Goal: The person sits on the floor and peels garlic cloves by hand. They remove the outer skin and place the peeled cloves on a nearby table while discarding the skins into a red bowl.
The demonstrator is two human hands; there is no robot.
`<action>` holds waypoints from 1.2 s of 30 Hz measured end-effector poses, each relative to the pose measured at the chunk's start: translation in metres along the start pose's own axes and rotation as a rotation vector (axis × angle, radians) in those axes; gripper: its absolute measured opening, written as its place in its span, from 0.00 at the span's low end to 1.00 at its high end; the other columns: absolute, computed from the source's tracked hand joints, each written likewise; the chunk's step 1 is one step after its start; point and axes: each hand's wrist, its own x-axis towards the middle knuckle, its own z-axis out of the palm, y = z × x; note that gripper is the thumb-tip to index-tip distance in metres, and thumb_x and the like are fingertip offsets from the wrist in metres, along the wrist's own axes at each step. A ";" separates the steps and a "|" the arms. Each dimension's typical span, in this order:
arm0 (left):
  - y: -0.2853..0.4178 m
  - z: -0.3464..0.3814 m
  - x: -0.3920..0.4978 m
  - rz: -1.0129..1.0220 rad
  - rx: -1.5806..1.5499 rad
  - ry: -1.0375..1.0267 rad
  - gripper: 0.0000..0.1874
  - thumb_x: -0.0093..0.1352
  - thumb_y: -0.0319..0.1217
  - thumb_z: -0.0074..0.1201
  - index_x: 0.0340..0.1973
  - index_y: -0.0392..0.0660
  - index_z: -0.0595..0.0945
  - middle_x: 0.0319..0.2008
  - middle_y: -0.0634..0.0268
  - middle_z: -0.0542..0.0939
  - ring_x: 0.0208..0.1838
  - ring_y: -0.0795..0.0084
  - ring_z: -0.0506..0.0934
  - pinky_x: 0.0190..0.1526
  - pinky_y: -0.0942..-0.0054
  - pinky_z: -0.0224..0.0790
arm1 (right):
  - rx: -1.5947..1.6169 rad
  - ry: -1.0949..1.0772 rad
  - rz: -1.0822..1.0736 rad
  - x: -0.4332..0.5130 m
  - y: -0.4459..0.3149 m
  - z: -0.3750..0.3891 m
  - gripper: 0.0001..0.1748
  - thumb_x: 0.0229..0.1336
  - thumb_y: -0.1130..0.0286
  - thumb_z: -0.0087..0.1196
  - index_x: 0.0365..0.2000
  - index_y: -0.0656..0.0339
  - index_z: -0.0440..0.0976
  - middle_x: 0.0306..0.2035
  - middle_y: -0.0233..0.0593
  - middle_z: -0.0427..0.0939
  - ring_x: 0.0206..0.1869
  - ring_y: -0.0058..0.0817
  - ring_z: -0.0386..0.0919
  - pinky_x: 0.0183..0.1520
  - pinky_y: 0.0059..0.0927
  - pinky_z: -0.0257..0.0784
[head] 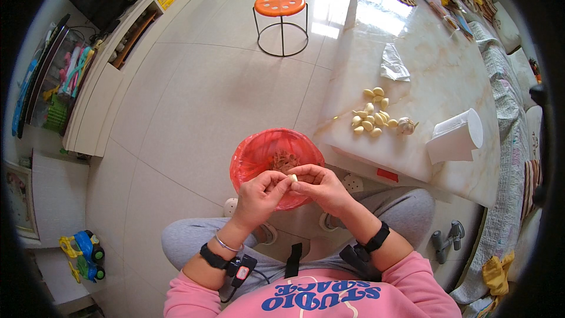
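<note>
Between my fingertips is a small pale garlic clove (293, 178). My left hand (260, 192) pinches it from one side, and my right hand (323, 187) grips it from the other. Both hands are over a bin lined with a red plastic bag (251, 152). Brownish scraps, probably garlic skins (284, 160), lie inside the bag, partly hidden by my fingers. On the marble-topped table to the right rests a loose pile of peeled garlic cloves (370, 119). A garlic bulb (406, 126) with its skin on sits beside the pile.
A paper towel roll (457, 134) and a crumpled white tissue (393, 64) lie on the marble table (441, 84). An orange stool (280, 3) stands on the tiled floor ahead. A toy vehicle (88, 254) is at lower left, with a cabinet (95, 108) along the left wall.
</note>
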 end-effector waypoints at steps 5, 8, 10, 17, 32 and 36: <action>0.003 0.000 0.002 0.001 0.012 0.156 0.09 0.68 0.32 0.57 0.31 0.38 0.80 0.19 0.68 0.79 0.22 0.86 0.72 0.25 0.82 0.65 | -0.038 0.000 -0.002 0.000 -0.001 0.004 0.20 0.58 0.72 0.59 0.50 0.68 0.72 0.43 0.37 0.80 0.47 0.22 0.77 0.52 0.23 0.72; 0.001 -0.010 0.004 -0.063 0.088 0.142 0.09 0.68 0.32 0.58 0.31 0.38 0.79 0.18 0.72 0.75 0.20 0.87 0.68 0.23 0.83 0.62 | -0.031 -0.004 -0.007 -0.001 0.000 0.003 0.19 0.57 0.73 0.60 0.49 0.68 0.72 0.42 0.37 0.80 0.47 0.22 0.78 0.53 0.24 0.72; -0.003 -0.013 0.004 -0.111 0.091 0.106 0.09 0.67 0.32 0.59 0.33 0.38 0.80 0.17 0.77 0.71 0.20 0.89 0.64 0.22 0.84 0.57 | -0.074 0.021 -0.017 0.001 0.002 0.002 0.19 0.56 0.74 0.61 0.48 0.68 0.72 0.42 0.37 0.80 0.47 0.23 0.78 0.52 0.24 0.73; -0.011 -0.005 0.002 -0.194 -0.265 -0.174 0.14 0.68 0.31 0.58 0.46 0.36 0.81 0.25 0.77 0.77 0.26 0.91 0.67 0.27 0.87 0.60 | -0.388 0.070 -0.246 0.000 0.003 0.004 0.16 0.53 0.77 0.62 0.44 0.65 0.75 0.39 0.37 0.82 0.42 0.22 0.81 0.46 0.23 0.77; -0.004 -0.009 -0.007 0.045 -0.117 -0.198 0.10 0.71 0.31 0.53 0.36 0.35 0.82 0.28 0.65 0.82 0.30 0.82 0.76 0.32 0.81 0.69 | -0.418 -0.044 -0.302 -0.004 0.005 0.000 0.13 0.54 0.76 0.62 0.40 0.68 0.76 0.36 0.37 0.82 0.40 0.20 0.80 0.44 0.24 0.78; -0.006 -0.004 -0.008 -0.043 -0.289 -0.162 0.11 0.73 0.32 0.50 0.36 0.37 0.81 0.29 0.70 0.80 0.31 0.85 0.74 0.32 0.83 0.68 | -0.079 -0.116 -0.134 -0.005 0.007 0.003 0.16 0.56 0.77 0.59 0.46 0.68 0.73 0.40 0.37 0.80 0.43 0.20 0.79 0.48 0.24 0.76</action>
